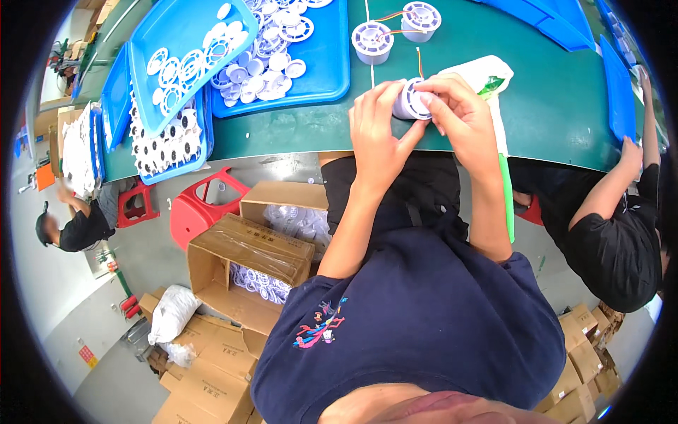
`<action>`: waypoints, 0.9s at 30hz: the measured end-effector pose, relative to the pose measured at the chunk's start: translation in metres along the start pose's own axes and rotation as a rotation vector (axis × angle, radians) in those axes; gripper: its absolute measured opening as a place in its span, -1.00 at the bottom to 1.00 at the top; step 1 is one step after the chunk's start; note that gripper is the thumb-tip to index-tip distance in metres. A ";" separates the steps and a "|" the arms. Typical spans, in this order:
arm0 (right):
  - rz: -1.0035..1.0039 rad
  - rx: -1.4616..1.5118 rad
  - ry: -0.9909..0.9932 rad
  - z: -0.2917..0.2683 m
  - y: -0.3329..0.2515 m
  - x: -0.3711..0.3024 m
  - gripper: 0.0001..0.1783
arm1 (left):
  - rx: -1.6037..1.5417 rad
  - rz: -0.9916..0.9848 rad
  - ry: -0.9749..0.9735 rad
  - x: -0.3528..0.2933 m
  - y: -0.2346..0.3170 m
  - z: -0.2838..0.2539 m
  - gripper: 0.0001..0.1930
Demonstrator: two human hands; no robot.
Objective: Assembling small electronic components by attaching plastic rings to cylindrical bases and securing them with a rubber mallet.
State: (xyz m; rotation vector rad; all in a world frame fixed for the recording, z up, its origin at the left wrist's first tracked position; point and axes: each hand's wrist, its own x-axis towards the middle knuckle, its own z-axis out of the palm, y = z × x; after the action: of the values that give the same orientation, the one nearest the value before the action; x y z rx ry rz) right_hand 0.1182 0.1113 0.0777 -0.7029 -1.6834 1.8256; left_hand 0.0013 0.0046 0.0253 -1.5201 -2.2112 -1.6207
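Note:
Near the table's front edge, both my hands are on a short white plastic cylinder (410,104) with a slotted ring on its end. My left hand (374,131) wraps its fingers and thumb round the left side. The fingertips and thumb of my right hand (462,120) press on the ring from the right. A thin wire (420,62) rises just behind the cylinder; where it joins is hidden. Farther back stand two similar white cylinders, one on the left (372,44) and one on the right (421,20), with thin red-and-dark wires at their tops.
A white and green plastic bag (494,78) lies beside my right hand. At the left are blue trays (332,78) with white rings and caps. Cardboard boxes (254,240) and a red stool (201,208) stand below. Another person (607,247) works at the right.

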 end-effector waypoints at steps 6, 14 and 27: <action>-0.262 -0.527 0.205 0.009 0.000 -0.003 -0.78 | 0.023 0.000 0.025 0.000 -0.002 0.001 -0.31; -0.330 -0.542 0.125 0.002 -0.002 -0.006 -0.72 | 0.023 -0.011 0.043 -0.001 -0.005 0.004 -0.30; -0.148 -0.355 0.110 0.004 -0.003 -0.005 -0.80 | 0.045 -0.023 0.045 -0.003 0.000 0.000 -0.36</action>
State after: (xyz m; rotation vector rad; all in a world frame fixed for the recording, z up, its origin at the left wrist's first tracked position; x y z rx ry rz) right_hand 0.1188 0.1048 0.0808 -0.7831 -1.9509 1.3765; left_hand 0.0030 0.0031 0.0238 -1.4379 -2.2346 -1.5829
